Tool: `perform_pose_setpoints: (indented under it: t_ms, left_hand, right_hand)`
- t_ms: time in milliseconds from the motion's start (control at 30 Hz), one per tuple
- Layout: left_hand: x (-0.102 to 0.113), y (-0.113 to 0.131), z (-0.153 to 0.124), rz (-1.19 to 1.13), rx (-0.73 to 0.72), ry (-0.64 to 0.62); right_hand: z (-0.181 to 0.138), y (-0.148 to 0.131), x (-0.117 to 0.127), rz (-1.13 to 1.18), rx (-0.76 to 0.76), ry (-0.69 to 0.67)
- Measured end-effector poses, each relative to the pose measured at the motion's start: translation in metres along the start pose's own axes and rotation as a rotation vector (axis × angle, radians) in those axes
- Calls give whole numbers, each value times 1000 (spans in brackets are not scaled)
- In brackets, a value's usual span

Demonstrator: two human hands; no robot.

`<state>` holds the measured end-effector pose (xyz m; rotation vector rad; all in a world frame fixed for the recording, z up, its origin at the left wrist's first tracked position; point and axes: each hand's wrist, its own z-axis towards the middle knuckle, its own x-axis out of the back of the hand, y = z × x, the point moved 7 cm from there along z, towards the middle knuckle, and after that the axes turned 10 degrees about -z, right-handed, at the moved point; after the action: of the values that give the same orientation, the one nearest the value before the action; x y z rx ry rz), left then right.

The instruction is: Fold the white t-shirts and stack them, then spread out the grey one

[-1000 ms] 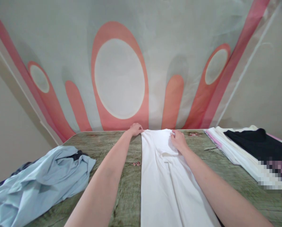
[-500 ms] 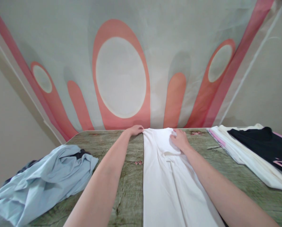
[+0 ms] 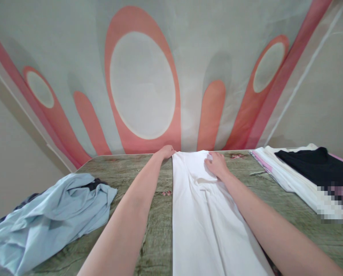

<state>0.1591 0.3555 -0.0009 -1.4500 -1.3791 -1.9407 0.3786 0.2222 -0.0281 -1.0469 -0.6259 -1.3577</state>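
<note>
A white T-shirt [image 3: 197, 226] lies lengthwise on the wood-patterned table, folded into a long strip with creases down its middle. At the strip's far left corner, my left hand [image 3: 167, 151] is closed, its fingertips pinching the cloth. My right hand [image 3: 217, 164] grips the far right edge with thumb and fingers bent around the fabric. Between the two hands the far end lies fairly flat, with a curved fold below it. The near end of the shirt runs out of the bottom of the view.
A rumpled heap of light blue clothing [image 3: 53, 218] with dark cloth under it lies on the left. On the right is a stack of flat garments, a black shirt [image 3: 312, 165] on top. Behind the table [image 3: 157, 214] stands a grey wall panel [image 3: 191, 50] with pink shapes.
The left hand's fingers have curled more tightly at the shirt's corner. My right hand keeps its grip with little movement. The whole view has shifted slightly.
</note>
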Motion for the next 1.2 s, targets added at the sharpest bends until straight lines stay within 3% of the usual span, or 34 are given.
perform_pose_setpoints:
  t_ms: [133, 233, 400, 533, 800, 1033, 1200]
  left_hand:
    - [11, 17, -11, 54, -16, 72]
    - [9, 46, -34, 78, -79, 149]
    - [-43, 118, -115, 59, -309, 132]
    - [-62, 147, -164, 8, -249, 207]
    - [-64, 154, -166, 124, -90, 81]
    - [-68, 149, -171, 179, -168, -13]
    - [-62, 152, -177, 25, -274, 11]
  right_hand:
    - [-1, -1, 0, -23, 11, 14]
    - [-1, -3, 2, -44, 11, 14]
    - [-3, -6, 5, -71, 23, -4]
    - [-3, -6, 5, -60, 19, -21]
    - [-2, -3, 4, -43, -8, -17]
    - [0, 3, -3, -23, -14, -13]
    - [0, 3, -1, -5, -11, 13]
